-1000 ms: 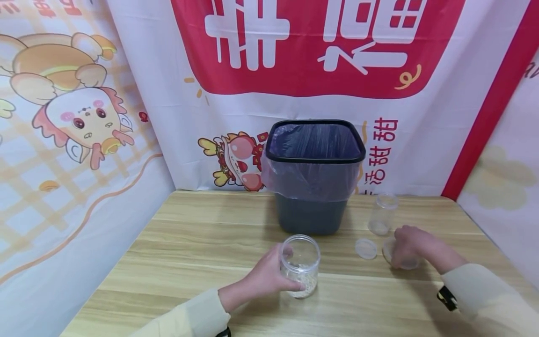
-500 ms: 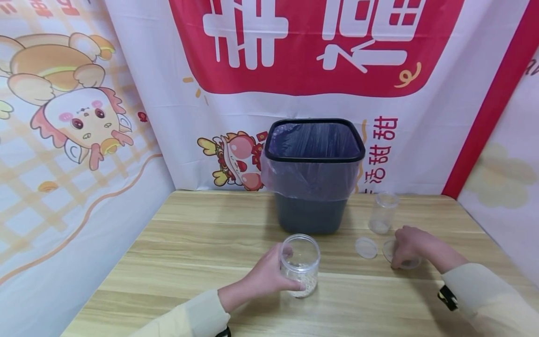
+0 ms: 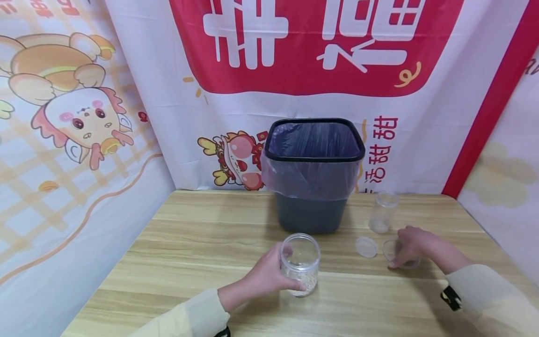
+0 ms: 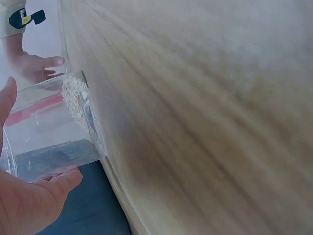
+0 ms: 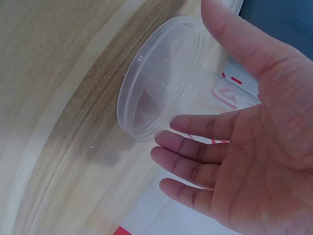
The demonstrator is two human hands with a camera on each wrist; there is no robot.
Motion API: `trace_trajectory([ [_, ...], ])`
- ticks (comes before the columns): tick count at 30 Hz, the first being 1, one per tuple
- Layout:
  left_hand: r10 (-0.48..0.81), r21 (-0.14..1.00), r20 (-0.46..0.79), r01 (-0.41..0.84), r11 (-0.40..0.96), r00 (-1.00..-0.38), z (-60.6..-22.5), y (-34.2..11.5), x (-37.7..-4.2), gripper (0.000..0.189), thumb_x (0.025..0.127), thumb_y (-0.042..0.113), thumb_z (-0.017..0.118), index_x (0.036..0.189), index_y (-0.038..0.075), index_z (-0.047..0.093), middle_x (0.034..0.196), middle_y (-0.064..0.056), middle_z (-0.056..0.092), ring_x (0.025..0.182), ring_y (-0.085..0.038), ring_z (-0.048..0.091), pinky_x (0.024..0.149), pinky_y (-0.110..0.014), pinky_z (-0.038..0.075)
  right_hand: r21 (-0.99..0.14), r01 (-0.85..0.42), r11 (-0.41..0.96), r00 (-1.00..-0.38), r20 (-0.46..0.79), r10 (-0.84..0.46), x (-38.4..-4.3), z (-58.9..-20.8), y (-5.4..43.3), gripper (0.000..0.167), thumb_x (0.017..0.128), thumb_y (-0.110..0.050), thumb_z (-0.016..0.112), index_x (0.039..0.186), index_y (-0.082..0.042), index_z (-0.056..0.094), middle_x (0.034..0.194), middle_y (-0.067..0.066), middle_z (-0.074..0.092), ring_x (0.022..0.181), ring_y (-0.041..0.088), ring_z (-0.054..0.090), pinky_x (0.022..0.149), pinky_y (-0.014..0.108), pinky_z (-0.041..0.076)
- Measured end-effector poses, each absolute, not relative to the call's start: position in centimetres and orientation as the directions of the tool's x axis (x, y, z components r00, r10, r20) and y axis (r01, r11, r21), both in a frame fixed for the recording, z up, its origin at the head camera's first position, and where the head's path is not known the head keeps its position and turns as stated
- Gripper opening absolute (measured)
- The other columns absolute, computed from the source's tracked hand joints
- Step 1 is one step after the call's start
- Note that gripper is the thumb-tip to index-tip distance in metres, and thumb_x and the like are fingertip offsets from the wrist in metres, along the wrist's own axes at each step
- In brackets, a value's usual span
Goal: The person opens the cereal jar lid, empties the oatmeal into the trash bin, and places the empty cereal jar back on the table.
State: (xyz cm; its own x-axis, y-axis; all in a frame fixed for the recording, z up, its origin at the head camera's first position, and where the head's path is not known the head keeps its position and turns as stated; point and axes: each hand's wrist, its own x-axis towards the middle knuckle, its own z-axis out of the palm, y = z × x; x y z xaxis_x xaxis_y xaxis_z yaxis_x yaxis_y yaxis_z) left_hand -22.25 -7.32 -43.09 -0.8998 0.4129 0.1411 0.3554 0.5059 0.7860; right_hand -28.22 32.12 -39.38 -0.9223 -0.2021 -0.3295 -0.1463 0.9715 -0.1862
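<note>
My left hand [image 3: 269, 271] holds a clear plastic jar [image 3: 301, 264] upright on the table, thumb on the near side and fingers behind. Pale, rice-like grains [image 4: 75, 95] lie in its bottom, and its top is uncovered. In the left wrist view, the jar stands between the left thumb and fingers. My right hand [image 3: 417, 248] is spread over a larger clear round lid [image 5: 156, 78] lying on the table. Its thumb and fingertips are near opposite edges of the lid; whether they touch it I cannot tell. A smaller clear lid [image 3: 366, 247] lies left of it.
Behind the jar stands a dark bin [image 3: 311, 215] with a black rim and purple liner. A second clear jar [image 3: 383, 213] stands beyond the right hand. The wooden table [image 3: 202, 234] meets printed cloth [image 3: 294, 103] at its back and sides.
The right hand has spread slightly over the larger lid, its thumb shifting left and its wrist a little to the right. The left hand and its jar have stayed in place.
</note>
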Motion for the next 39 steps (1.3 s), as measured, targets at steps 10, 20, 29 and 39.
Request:
trace_trajectory([
  [10, 0.431, 0.763, 0.195, 0.412, 0.498, -0.881, -41.8, -7.6, -22.3, 0.091, 0.062, 0.042, 0.091, 0.13, -0.001, 0.047, 0.12, -0.014, 0.058, 0.11, -0.029, 0.057, 0.094, -0.04, 0.048, -0.206, -0.238, 0.949, -0.952, -0.144, -0.27, -26.6, -39.3, 31.9, 0.102, 0.063, -0.059, 0.083, 0.122, 0.017, 0.049, 0.114, 0.037, 0.05, 0.106, 0.054, 0.05, 0.085, 0.063, 0.043],
  [20, 0.433, 0.732, 0.226, 0.445, 0.516, -0.873, -40.1, -7.8, -22.4, 0.091, 0.061, 0.047, 0.09, 0.131, 0.007, 0.049, 0.122, -0.01, 0.058, 0.112, -0.029, 0.058, 0.093, -0.039, 0.048, -0.251, -0.377, 0.891, -0.925, 0.052, -0.377, -25.3, -40.1, 29.2, 0.095, 0.064, -0.054, 0.085, 0.123, 0.013, 0.053, 0.117, 0.032, 0.055, 0.106, 0.047, 0.055, 0.087, 0.06, 0.045],
  [29, 0.443, 0.713, 0.241, 0.468, 0.523, -0.863, -40.1, -7.7, -22.6, 0.089, 0.061, 0.048, 0.09, 0.128, 0.004, 0.053, 0.116, -0.007, 0.06, 0.106, -0.026, 0.059, 0.09, -0.038, 0.049, -0.28, -0.498, 0.821, -0.866, 0.208, -0.454, -24.0, -41.1, 26.4, 0.083, 0.064, -0.05, 0.086, 0.117, 0.007, 0.057, 0.12, 0.029, 0.056, 0.109, 0.047, 0.054, 0.091, 0.058, 0.043],
  [39, 0.447, 0.695, 0.231, 0.469, 0.546, -0.864, -40.0, -7.6, -22.6, 0.078, 0.063, 0.047, 0.089, 0.122, 0.008, 0.056, 0.115, -0.006, 0.061, 0.103, -0.025, 0.058, 0.087, -0.037, 0.049, -0.307, -0.512, 0.802, -0.859, 0.199, -0.472, -23.2, -41.3, 24.8, 0.081, 0.068, -0.052, 0.084, 0.12, 0.004, 0.057, 0.12, 0.02, 0.057, 0.111, 0.04, 0.054, 0.093, 0.056, 0.044],
])
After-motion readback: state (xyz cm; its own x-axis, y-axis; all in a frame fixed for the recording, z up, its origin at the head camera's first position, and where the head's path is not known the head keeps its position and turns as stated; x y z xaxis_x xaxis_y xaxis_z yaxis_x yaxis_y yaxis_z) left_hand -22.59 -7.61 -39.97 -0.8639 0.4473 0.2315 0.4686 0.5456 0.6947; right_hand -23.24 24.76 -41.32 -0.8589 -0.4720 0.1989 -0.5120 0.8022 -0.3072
